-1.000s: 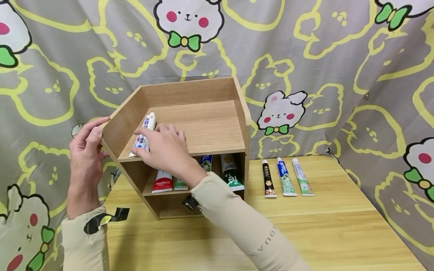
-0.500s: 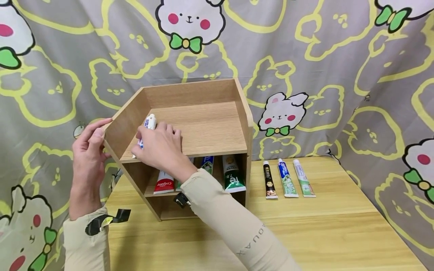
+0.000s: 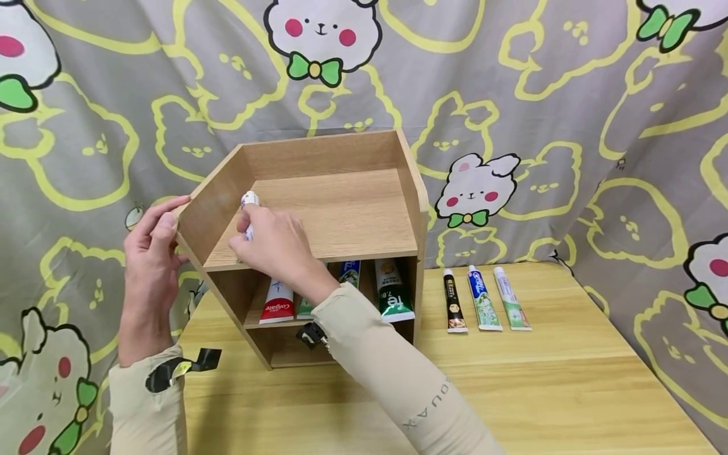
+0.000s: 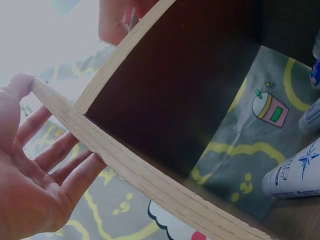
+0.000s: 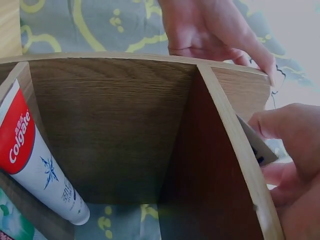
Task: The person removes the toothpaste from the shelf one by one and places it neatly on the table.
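A wooden shelf unit [image 3: 341, 208] stands on the table. On its top shelf, my right hand [image 3: 253, 229] grips a white and blue toothpaste tube [image 3: 249, 201] close against the left wall; only the cap end shows above my fingers. The right wrist view shows the tube's flat end [image 5: 256, 146] pinched by my fingers [image 5: 290, 127]. My left hand [image 3: 170, 213] rests on the outside of the left wall with straight fingers [image 4: 60, 160] and the thumb on its front edge. A Colgate tube [image 3: 277, 303] and a green tube [image 3: 392, 297] lean in the middle shelf.
Three more tubes lie side by side on the wooden table [image 3: 540, 392] right of the shelf: a black one [image 3: 454, 301], a blue-green one [image 3: 483, 298] and a white-green one [image 3: 511, 298]. A patterned cloth [image 3: 569, 95] hangs behind.
My right hand has drawn the tube closer to the left wall and now covers more of it. The left hand has stayed on the wall.
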Demonstrator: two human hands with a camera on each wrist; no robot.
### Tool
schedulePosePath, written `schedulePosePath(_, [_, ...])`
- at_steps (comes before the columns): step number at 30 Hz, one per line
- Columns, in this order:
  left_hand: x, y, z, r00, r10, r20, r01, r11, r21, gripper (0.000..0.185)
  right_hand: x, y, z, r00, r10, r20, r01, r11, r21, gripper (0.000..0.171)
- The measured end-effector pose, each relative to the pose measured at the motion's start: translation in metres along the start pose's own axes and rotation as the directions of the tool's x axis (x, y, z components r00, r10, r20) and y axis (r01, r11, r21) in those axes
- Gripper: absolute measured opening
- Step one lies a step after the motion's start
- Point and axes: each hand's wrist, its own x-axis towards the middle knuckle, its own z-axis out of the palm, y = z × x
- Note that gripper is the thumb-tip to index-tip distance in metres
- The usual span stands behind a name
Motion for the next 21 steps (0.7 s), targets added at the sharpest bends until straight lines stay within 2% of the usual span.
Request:
schedulePosePath(2, [0.0,0.0,0.0,1.0,0.002,0.0,-0.002,1.0,-0.003,0.035,-0.002,0.003,-0.004,1.0,-0.011,-0.016,0.013,0.993,0.116,0.007])
schedulePosePath(6, [0.001,0.0,0.0,1.0,-0.002,0.002,0.002,1.0,-0.018,0.035,-0.01,0.007,-0.011,0.999,-0.004,-0.033,0.014,0.952,0.307,0.013])
schedulePosePath(9, [0.001,-0.001,0.0,1.0,-0.004,0.002,0.005,1.0,-0.029,0.035,-0.017,0.009,-0.015,0.999,0.002,-0.032,0.011,0.911,0.411,0.016])
schedulePosePath(13, [0.001,-0.001,0.0,1.0,-0.003,0.001,0.003,1.0,-0.028,0.034,-0.025,0.011,-0.02,0.999,0.013,-0.039,0.01,0.842,0.539,0.018])
schedulePosePath(15, [0.001,-0.001,0.0,1.0,-0.003,0.0,0.003,1.0,-0.023,0.034,-0.028,0.012,-0.022,0.999,0.021,-0.041,0.008,0.793,0.609,0.019])
schedulePosePath(19, [0.001,-0.002,0.001,1.0,-0.001,-0.002,0.001,1.0,-0.025,0.035,-0.034,0.015,-0.023,0.999,0.043,-0.03,-0.006,0.657,0.754,0.023])
schedulePosePath(21, [0.002,-0.001,0.001,1.0,-0.002,-0.003,0.002,0.999,-0.032,0.035,-0.037,0.017,-0.024,0.998,0.049,-0.034,-0.003,0.614,0.789,0.026])
